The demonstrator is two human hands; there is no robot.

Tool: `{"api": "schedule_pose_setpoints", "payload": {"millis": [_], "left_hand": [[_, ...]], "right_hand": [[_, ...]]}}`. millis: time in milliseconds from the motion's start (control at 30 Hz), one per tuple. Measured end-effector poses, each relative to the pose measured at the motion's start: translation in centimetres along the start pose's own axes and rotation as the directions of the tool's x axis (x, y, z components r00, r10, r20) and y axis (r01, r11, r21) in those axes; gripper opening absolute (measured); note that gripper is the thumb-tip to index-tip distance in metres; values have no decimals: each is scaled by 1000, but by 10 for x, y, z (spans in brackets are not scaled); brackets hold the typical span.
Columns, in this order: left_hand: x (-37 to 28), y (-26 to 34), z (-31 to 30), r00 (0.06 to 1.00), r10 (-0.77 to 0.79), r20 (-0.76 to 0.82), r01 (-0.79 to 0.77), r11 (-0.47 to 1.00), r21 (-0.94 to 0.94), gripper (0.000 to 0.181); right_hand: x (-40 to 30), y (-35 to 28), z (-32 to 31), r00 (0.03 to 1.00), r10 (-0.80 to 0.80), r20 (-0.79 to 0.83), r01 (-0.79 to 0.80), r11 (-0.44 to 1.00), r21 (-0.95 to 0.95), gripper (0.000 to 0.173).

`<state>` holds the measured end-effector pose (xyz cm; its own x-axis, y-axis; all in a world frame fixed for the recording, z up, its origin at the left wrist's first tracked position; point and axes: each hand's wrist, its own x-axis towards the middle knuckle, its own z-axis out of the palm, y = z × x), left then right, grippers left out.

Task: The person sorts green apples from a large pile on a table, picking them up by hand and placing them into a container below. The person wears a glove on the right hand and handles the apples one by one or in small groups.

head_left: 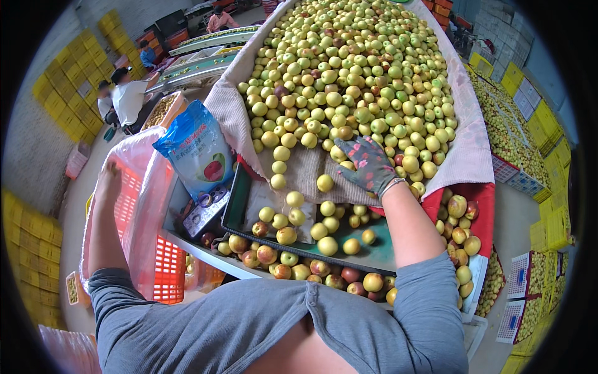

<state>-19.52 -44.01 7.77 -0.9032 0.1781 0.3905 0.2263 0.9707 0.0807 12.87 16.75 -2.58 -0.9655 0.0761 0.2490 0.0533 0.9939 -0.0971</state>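
Note:
A large heap of yellow-green fruits, apparently jujubes, slopes down a cloth-lined chute. My right hand, in a dark floral glove, lies palm down at the heap's lower edge, fingers apart and touching fruit. Below it, loose jujubes rest in a shallow green-bottomed tray with a dark rim. My left hand is raised over a red plastic crate lined with clear film. Its fingers look curled; whether they hold anything is unclear.
Browner, redder jujubes fill the trough around the tray. A blue printed bag stands left, behind a phone. Seated people are beside a sorting conveyor. Yellow crates stack along the left; fruit-filled crates line the right.

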Motion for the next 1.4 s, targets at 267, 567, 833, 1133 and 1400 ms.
{"api": "schedule_pose_setpoints", "payload": {"millis": [267, 567, 833, 1133, 1400], "left_hand": [[-32, -32, 26, 947, -254, 196, 164, 908, 386, 50], [-119, 405, 16, 502, 861, -78, -806, 433, -404, 49], [-168, 497, 98, 271, 956, -113, -908, 215, -361, 48], [-151, 466, 100, 400, 861, -315, -766, 125, -630, 51], [10, 454, 94, 954, 301, 0, -272, 862, -427, 57]], "right_hand": [[0, -11, -1, 996, 51, -73, -49, 999, 23, 71], [-1, 20, 0, 896, 118, -427, -87, 992, 93, 34], [-15, 39, -33, 729, 647, -223, -684, 692, -232, 84], [-8, 11, -3, 938, 279, -205, -327, 910, -256, 79], [-7, 7, -11, 992, 53, -116, -20, 962, 273, 68]]}}
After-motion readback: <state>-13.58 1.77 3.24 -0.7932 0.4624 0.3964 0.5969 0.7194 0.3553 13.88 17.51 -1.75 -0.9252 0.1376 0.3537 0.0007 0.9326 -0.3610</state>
